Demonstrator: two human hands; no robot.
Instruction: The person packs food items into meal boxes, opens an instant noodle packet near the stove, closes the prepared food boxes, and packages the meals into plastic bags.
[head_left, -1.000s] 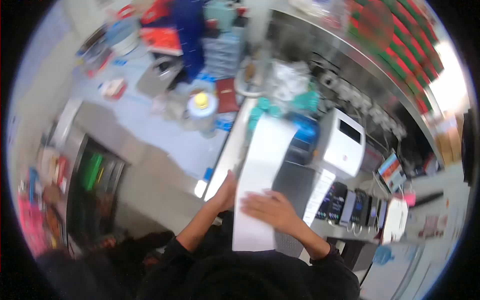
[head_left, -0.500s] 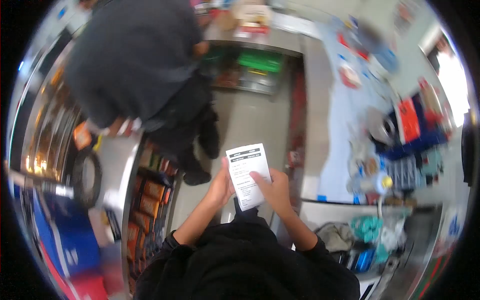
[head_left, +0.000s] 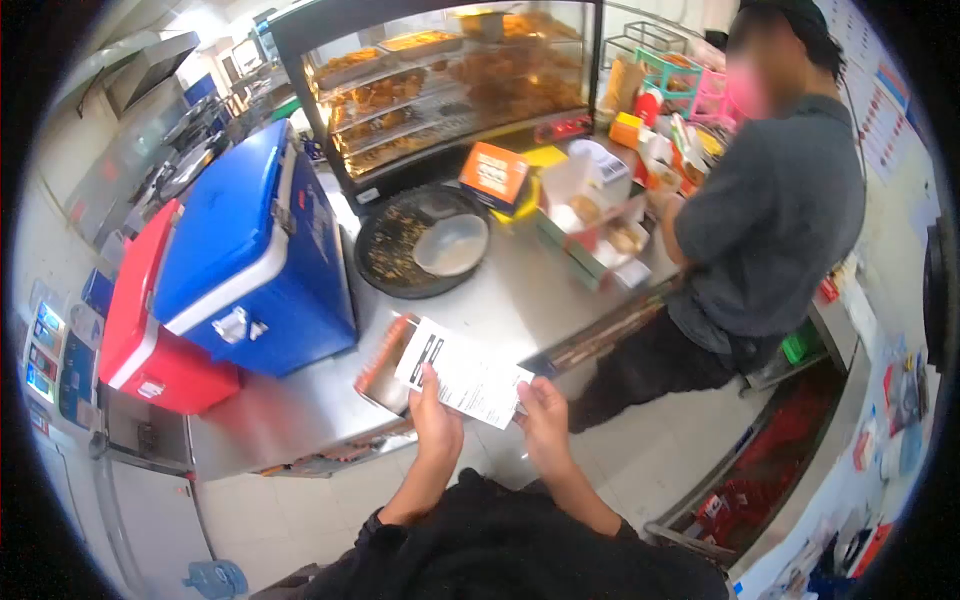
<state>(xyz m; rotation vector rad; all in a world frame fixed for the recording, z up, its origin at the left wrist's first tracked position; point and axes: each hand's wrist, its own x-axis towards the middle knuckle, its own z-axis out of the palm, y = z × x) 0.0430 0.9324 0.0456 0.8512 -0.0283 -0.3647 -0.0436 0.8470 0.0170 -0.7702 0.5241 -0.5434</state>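
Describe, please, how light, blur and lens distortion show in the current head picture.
Head view: wide-angle curvature with black corners; bright glare at upper left; warm glow inside the display cabinet; a reddish reflection on the counter beside the red cooler; fine print on the paper slip too soft to read.

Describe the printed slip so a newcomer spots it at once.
Find the large blue cooler on the steel counter. Below and right of it in view, the person's left hand and right hand hold the printed slip. It alone is hand-held white paper with black header bars.
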